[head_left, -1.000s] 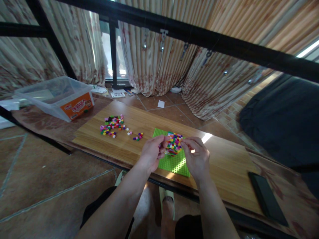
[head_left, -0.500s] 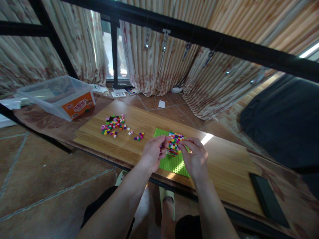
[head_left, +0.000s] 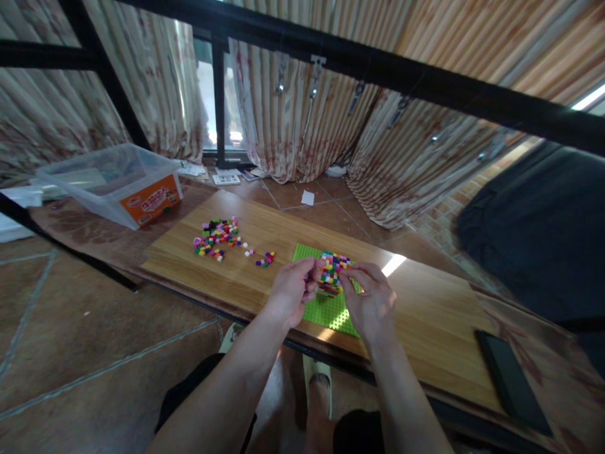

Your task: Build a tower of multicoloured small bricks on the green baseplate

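Observation:
A block of many-coloured toy bricks [head_left: 331, 272] stands on a green studded baseplate [head_left: 326, 310]. My left hand [head_left: 292, 289] is closed at its left side, thumb and index fingertips against the bricks. A bit of purple shows among its curled fingers, too small to make out. On the other side, my right hand [head_left: 373, 301] is in a pinch, fingertips touching the upper right of the brick block. Whatever sits between those fingertips is hidden.
Loose bricks [head_left: 218, 236] lie piled on the wooden board [head_left: 425, 302], with a smaller cluster [head_left: 265, 259] closer to my left hand. A clear plastic bin [head_left: 113, 183] stands at the far left. A dark flat object [head_left: 513, 381] lies at the right. A black bar [head_left: 378, 69] crosses above.
The whole view has shifted very slightly. Both hands stay at the brick block, with hardly any visible movement.

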A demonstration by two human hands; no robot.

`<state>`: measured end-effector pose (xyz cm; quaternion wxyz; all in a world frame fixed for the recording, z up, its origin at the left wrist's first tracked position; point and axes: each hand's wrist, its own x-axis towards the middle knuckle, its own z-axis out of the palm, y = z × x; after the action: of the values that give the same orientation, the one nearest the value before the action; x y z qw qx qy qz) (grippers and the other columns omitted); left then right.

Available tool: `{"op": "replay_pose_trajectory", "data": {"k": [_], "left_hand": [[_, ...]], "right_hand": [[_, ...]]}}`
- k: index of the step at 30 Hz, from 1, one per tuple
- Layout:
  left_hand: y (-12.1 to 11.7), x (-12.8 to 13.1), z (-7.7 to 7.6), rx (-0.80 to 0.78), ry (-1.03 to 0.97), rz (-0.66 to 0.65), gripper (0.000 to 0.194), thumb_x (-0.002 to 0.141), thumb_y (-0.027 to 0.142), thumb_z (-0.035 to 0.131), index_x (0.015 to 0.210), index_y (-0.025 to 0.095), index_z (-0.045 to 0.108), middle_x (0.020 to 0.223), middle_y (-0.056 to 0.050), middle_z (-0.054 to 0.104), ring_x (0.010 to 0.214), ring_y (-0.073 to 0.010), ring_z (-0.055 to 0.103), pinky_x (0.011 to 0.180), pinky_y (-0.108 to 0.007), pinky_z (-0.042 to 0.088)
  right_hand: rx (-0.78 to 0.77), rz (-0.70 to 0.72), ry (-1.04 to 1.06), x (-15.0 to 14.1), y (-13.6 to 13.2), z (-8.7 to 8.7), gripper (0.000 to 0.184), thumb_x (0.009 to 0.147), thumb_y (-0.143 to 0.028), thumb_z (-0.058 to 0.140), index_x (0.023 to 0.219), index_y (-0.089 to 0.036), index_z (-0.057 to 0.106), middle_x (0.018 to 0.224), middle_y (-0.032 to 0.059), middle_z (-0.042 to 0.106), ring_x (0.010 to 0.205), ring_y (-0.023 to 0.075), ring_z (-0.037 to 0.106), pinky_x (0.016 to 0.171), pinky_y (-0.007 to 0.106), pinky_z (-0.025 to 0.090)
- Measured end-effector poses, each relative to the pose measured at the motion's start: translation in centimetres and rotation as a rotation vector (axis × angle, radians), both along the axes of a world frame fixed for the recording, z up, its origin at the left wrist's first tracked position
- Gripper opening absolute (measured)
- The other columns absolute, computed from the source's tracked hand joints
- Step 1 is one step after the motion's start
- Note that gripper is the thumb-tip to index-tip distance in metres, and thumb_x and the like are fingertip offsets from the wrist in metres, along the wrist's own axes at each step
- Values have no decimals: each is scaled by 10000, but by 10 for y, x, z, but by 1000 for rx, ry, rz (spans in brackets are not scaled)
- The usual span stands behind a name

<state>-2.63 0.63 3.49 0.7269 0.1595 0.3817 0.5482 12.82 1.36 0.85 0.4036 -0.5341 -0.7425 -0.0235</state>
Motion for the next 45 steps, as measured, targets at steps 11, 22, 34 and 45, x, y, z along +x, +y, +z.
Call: {"op": "replay_pose_trajectory", "data": {"k": [11,22,34,45], "left_hand": [[-1,1,-1,-2,-16,1,150,810,198,526,741,105,622,559,31,453,378,-12,306,357,-144,130],[3,-6,-3,-90,-348,-14,259,887,235,426,798,80,613,576,6,467,390,-22,340,324,-123,211],[3,-2,6,-27,-518,130,364,885,348,445,867,50,653,960,-182,668,921,-219,652,842,-300,515],[0,-4,10,18,-502,46,424,879,423,427,941,67,649,1063,-201,660,1064,-261,604,916,-365,478]], "right_hand": [[-65,-25,-116,-3,-6,9,163,825,-234,552,865,-186,703,936,64,635,867,187,594,793,332,508],[44,-67,29,-10,-9,2,145,833,-221,561,871,-188,697,927,59,639,839,169,614,772,320,514],[31,167,233,-35,-21,18,148,837,-180,573,928,-222,681,930,39,653,862,150,625,774,306,533],[-124,221,161,-38,-22,18,160,847,-263,563,961,-256,675,987,47,626,948,179,604,835,359,535]]}}
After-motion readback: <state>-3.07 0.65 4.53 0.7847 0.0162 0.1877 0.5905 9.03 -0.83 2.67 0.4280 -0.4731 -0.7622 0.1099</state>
